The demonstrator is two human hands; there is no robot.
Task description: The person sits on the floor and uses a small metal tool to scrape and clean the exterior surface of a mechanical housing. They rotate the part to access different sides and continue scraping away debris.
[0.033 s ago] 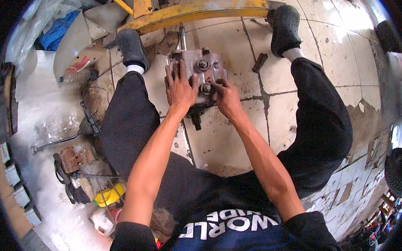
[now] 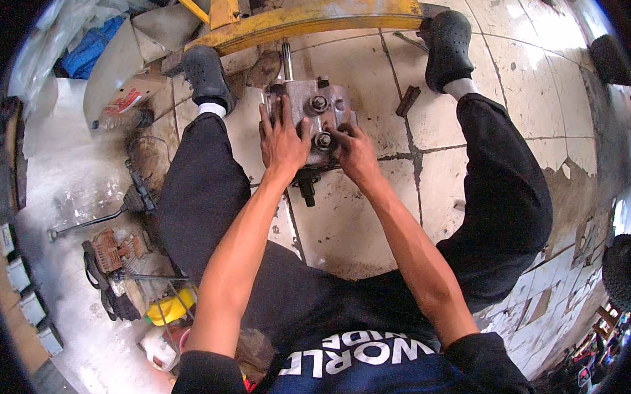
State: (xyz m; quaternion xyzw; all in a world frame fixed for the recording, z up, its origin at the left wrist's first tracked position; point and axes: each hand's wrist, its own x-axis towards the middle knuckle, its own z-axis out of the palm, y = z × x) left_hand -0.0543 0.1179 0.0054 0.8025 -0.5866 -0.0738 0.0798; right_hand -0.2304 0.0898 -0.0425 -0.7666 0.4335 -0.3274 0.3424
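Note:
A grey metal gearbox housing (image 2: 301, 91) stands on the tiled floor between my feet. Its splined shaft (image 2: 287, 61) points away from me, and a dark stub (image 2: 307, 189) sticks out at the near end. Two bolts with nuts show on top, a far one (image 2: 319, 103) and a near one (image 2: 323, 140). My left hand (image 2: 285, 142) lies along the housing's left side, fingers stretched and apart. Beside the near nut, at the right edge, my right hand (image 2: 357, 153) has its fingers bent and drawn together; whatever is between the fingertips is hidden.
A yellow metal frame (image 2: 317, 27) crosses the floor beyond my feet. Right of the gearbox lies a small dark metal piece (image 2: 407, 100). At left are a lever with a boot (image 2: 135, 200), a rusty finned part (image 2: 115, 251), a yellow container (image 2: 170, 306) and a clear bottle (image 2: 123, 119).

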